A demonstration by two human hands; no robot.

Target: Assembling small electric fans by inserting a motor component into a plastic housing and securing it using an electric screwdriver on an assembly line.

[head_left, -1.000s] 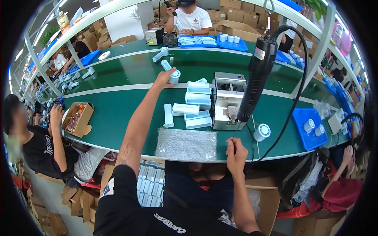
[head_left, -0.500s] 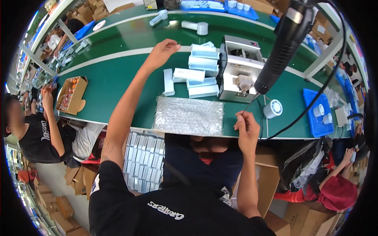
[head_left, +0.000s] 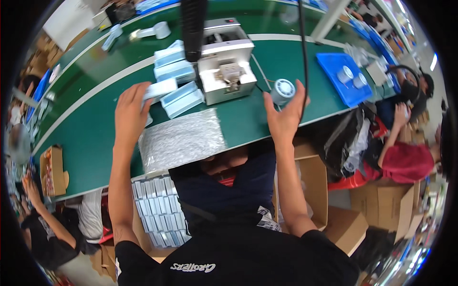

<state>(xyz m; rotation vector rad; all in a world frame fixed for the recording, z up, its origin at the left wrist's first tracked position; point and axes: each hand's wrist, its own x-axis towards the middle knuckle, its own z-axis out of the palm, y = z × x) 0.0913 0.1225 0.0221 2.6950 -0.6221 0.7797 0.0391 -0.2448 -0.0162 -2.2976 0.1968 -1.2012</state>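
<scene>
My left hand (head_left: pixel 130 112) is closed on the near end of a light blue plastic shell (head_left: pixel 162 89), thumb below and fingers above. More trough-shaped blue shells (head_left: pixel 179 99) lie stacked just past it. My right hand (head_left: pixel 286 117) is spread, its thumb and forefinger on either side of a round white-and-blue part (head_left: pixel 284 90) with a vented top. Whether the fingers touch that part, I cannot tell. A black electric screwdriver (head_left: pixel 193 33) hangs in front of a silver screw feeder (head_left: pixel 228 71).
Bubble wrap (head_left: pixel 183 138) lies at the table's front edge. At right, a blue tray (head_left: pixel 343 78) holds round parts. A carton (head_left: pixel 160 207) of blue shells stands below the table edge. A black cable (head_left: pixel 303 52) hangs by my right hand. Co-workers sit on both sides.
The view has turned right. My left hand has come down onto a shell. My right hand has left the thin rod below the screwdriver and opened around the round part.
</scene>
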